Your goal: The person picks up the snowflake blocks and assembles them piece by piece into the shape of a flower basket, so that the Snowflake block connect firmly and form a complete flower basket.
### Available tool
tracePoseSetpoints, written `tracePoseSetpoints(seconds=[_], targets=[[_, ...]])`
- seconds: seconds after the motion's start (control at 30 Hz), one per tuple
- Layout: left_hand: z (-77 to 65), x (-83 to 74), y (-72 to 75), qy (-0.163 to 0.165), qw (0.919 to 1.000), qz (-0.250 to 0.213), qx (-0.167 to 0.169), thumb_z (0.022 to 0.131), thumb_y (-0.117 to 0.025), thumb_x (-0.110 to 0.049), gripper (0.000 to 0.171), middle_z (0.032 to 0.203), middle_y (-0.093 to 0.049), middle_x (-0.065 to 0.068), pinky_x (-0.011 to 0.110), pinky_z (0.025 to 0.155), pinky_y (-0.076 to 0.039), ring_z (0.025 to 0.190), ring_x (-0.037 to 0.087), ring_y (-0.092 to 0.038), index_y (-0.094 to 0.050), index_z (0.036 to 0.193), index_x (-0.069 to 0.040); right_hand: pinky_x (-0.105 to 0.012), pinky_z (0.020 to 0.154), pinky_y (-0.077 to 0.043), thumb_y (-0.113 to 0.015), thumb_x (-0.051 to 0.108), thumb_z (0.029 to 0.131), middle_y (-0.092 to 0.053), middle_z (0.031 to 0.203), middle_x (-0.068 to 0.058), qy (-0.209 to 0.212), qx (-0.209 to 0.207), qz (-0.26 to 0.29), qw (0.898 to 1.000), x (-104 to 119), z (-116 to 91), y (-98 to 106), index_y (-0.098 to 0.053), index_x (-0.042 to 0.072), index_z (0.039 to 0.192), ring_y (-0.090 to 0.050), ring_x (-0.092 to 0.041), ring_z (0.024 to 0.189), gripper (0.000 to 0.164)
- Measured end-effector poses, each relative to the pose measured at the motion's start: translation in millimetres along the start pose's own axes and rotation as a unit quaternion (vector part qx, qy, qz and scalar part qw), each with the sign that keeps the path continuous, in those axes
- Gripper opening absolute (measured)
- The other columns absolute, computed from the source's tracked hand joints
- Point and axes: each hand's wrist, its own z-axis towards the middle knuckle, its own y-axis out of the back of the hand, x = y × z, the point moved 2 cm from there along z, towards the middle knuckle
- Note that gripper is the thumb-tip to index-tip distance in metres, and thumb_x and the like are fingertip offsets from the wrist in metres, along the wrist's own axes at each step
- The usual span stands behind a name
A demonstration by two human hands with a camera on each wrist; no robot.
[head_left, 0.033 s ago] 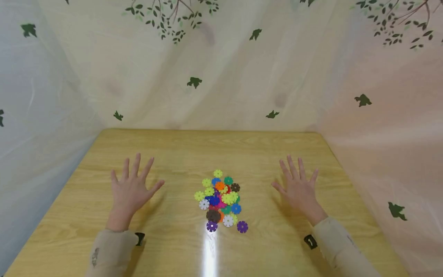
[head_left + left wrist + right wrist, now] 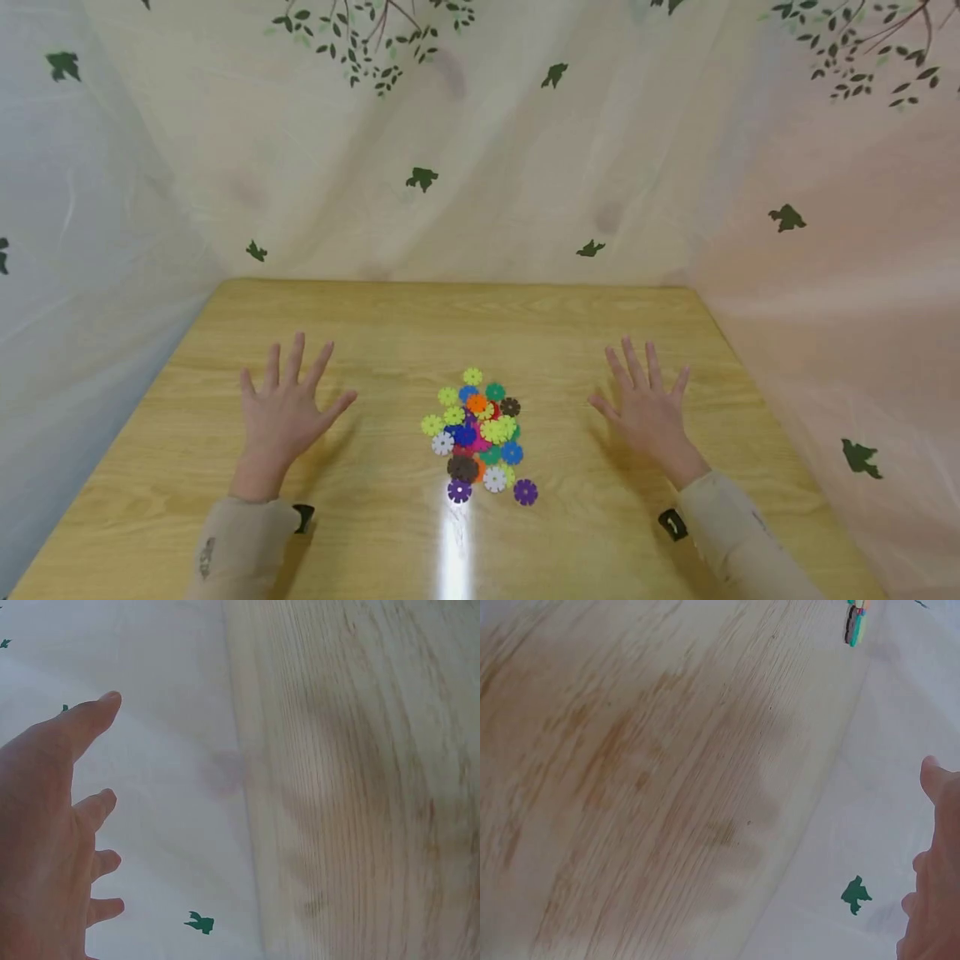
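A loose heap of small notched plastic discs, like flower-shaped building discs, lies mid-table in the head view. Among them are a yellow disc (image 2: 497, 430), a brown disc (image 2: 462, 467), a white disc (image 2: 495, 479) and a purple disc (image 2: 526, 492) at the near right. Left of the heap, my left hand (image 2: 281, 417) (image 2: 41, 817) hovers with fingers spread, holding nothing. My right hand (image 2: 651, 417) (image 2: 939, 877) is on the other side, likewise spread and holding nothing. Both hands are apart from the discs. Some discs are partly hidden under others.
The wooden table (image 2: 390, 333) has a far edge that meets a pale cloth backdrop (image 2: 487, 208) printed with leaves and birds. Cloth also hangs at both sides. A dark strap piece (image 2: 672, 524) hangs by the right sleeve, another (image 2: 303, 517) by the left.
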Motion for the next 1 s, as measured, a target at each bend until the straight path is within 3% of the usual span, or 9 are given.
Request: tracePoseSetpoints(seconds=[0.2,0.33,0.43,0.57,0.67,0.8,0.9,1.0], targets=[[-1.1,-2.2,-0.1,0.0,0.9999,0.004,0.016,0.089,-0.047,-0.069,0.082,0.162,-0.013,0.016,0.079,0.108,-0.009,0.145,0.049,-0.015,-0.022,0.154,-0.027,-0.081,0.105,0.009,-0.05,0.056,0.095,-0.006,0.164,-0.012,-0.004,0.003,0.0,1.0,5.8,1.3,1.0,-0.014,0.019,0.156,0.003,-0.041,0.15,0.08],[-0.8,-10.0,0.3,-0.007,0.9995,0.002,0.032,0.09,-0.044,-0.069,0.081,0.163,-0.011,0.016,0.08,0.108,-0.01,0.145,0.048,-0.013,-0.018,0.155,-0.028,-0.083,0.105,-0.001,-0.057,0.049,0.093,-0.008,0.164,-0.011,0.001,-0.001,0.007,1.0,19.8,1.6,0.4,-0.017,0.018,0.156,-0.004,-0.042,0.149,0.08],[-1.6,-23.4,-3.8,-0.02,0.9994,-0.009,0.026,0.091,-0.049,-0.064,0.079,0.161,-0.017,0.016,0.078,0.107,-0.018,0.144,0.049,-0.019,-0.022,0.155,-0.026,-0.077,0.106,-0.024,-0.067,0.038,0.09,-0.03,0.156,-0.018,0.014,-0.013,0.04,0.999,37.3,1.3,-2.2,-0.032,0.011,0.151,-0.029,-0.044,0.142,0.075],[-3.5,-54.8,-17.2,-0.062,0.9967,-0.05,0.015,0.091,-0.058,-0.053,0.072,0.154,-0.037,0.016,0.071,0.106,-0.032,0.136,0.048,-0.037,-0.037,0.149,-0.018,-0.055,0.089,-0.054,-0.071,0.026,0.088,-0.059,0.13,-0.02,0.012,0.022,0.128,0.992,66.3,1.1,-12.7,-0.053,0.004,0.136,-0.06,-0.038,0.113,0.056],[-3.6,-83.3,-27.7,-0.112,0.9886,-0.096,0.032,0.09,-0.063,-0.045,0.061,0.143,-0.05,0.016,0.063,0.104,-0.041,0.127,0.044,-0.049,-0.05,0.139,-0.012,-0.047,0.081,-0.058,-0.07,0.024,0.089,-0.066,0.117,-0.014,0.001,0.076,0.179,0.981,88.5,1.6,-22.9,-0.061,0.006,0.127,-0.066,-0.03,0.102,0.043],[-0.7,-112.8,-38.3,-0.156,0.9709,-0.167,0.071,0.088,-0.07,-0.033,0.043,0.128,-0.062,0.012,0.052,0.097,-0.051,0.115,0.035,-0.057,-0.065,0.124,-0.011,-0.039,0.074,-0.057,-0.072,0.022,0.087,-0.066,0.102,-0.007,0.009,0.114,0.21,0.971,113.7,4.4,-32.5,-0.066,0.009,0.121,-0.065,-0.022,0.09,0.037],[2.9,-127.8,-42.4,-0.169,0.9603,-0.2,0.096,0.085,-0.074,-0.027,0.034,0.114,-0.064,0.009,0.045,0.089,-0.054,0.106,0.029,-0.058,-0.071,0.115,-0.011,-0.034,0.07,-0.055,-0.074,0.023,0.086,-0.063,0.095,-0.004,0.022,0.122,0.207,0.97,126.7,7.4,-37.5,-0.068,0.011,0.119,-0.061,-0.017,0.084,0.036],[5.4,-139.0,-45.8,-0.178,0.9569,-0.199,0.114,0.083,-0.076,-0.025,0.029,0.103,-0.063,0.007,0.039,0.08,-0.054,0.095,0.024,-0.055,-0.073,0.109,-0.011,-0.033,0.07,-0.055,-0.075,0.026,0.084,-0.062,0.095,-0.004,0.039,0.121,0.189,0.974,135.1,10.2,-41.5,-0.069,0.011,0.115,-0.06,-0.016,0.083,0.034]])
